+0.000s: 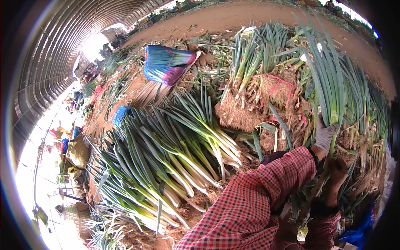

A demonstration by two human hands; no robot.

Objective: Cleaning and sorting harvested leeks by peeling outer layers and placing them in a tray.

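Left hand [324, 136], gloved, grips a leek [334, 104] at far right — right hand [337, 170] just below, hold unclear. Pale-stemmed leeks [177, 162] lie leftward, seemingly done — shaggy bundles [239, 110] look unfinished.

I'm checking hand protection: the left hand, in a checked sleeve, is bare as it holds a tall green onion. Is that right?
Not quite: the left hand is not bare; the head view shows a pale greyish glove on it. The checked sleeve and the tall green onion in its grip are as you said.
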